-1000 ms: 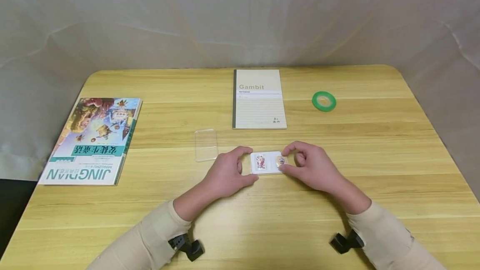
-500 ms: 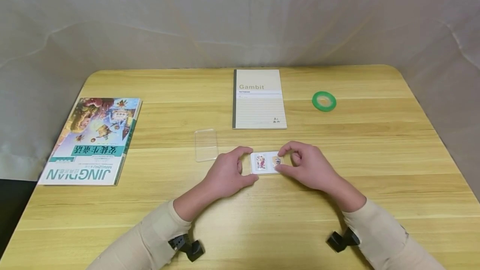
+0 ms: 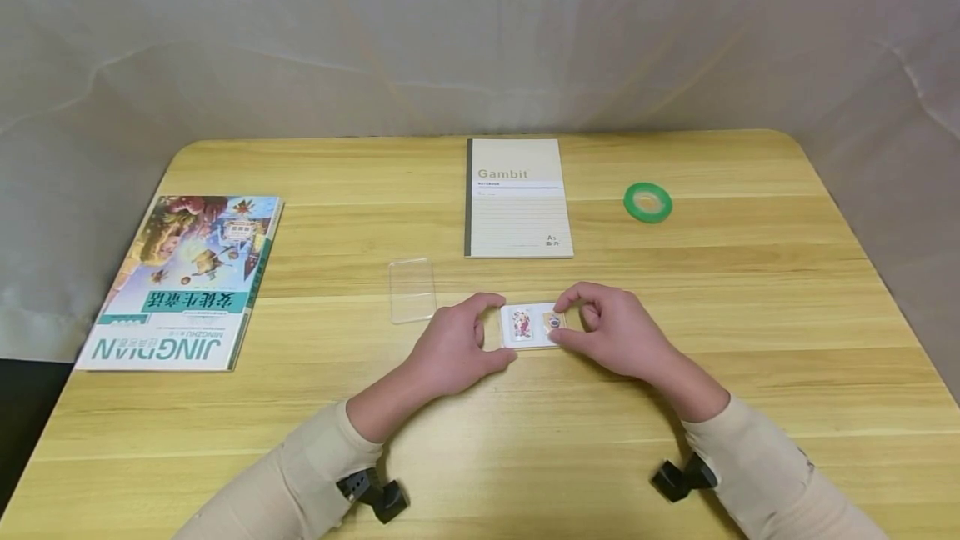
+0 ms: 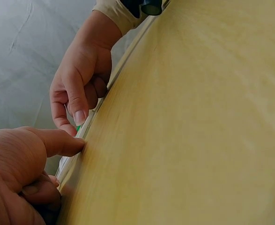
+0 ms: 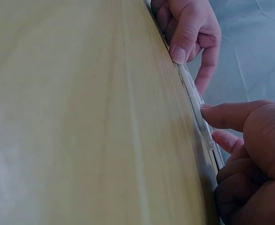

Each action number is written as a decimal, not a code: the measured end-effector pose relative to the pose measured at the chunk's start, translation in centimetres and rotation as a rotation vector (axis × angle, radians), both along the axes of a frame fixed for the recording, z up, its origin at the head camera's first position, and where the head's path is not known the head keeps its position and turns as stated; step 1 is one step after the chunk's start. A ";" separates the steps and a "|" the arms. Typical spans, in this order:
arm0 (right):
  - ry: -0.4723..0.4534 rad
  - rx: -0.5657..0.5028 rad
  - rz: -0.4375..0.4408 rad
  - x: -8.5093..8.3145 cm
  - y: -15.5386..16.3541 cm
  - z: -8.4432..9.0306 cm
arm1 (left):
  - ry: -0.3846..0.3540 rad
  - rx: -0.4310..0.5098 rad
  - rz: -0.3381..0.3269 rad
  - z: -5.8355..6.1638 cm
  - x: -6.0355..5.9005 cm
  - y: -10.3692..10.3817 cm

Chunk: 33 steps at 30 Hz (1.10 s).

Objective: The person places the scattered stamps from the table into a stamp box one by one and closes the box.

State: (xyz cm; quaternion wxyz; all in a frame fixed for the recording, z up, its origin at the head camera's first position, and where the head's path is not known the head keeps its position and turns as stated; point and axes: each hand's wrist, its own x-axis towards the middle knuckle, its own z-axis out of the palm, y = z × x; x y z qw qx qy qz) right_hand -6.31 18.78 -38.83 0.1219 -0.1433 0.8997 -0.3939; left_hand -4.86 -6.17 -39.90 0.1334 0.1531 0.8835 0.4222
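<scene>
Gripping the 9 o'clock end of the white case (image 3: 537, 319) on the table (image 3: 540, 457), the left hand (image 3: 460, 348) curls thumb and forefinger round it; right hand (image 3: 618, 333), at 3 o'clock, pinches the tan picture square (image 3: 553, 323) on top, covering part of its edges. Notebook (image 3: 519, 200) lies at 12 o'clock from the case; clear plastic piece (image 3: 412, 291), between 9 and 10 o'clock, shows only as faint outlines. Both wrist views crop the near hand and catch the case near edge-on, its top face unreadable
</scene>
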 end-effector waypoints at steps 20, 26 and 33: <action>0.019 -0.012 -0.009 0.1 0.0 -0.1 | -0.010 0.009 0.003 0.0 0.1 0.0; 0.007 -0.044 0.000 0.0 0.5 0.1 | -0.004 0.011 0.004 0.1 0.2 0.0; 0.008 -0.035 0.046 -0.2 0.9 0.1 | 0.005 0.010 0.000 0.1 0.1 0.0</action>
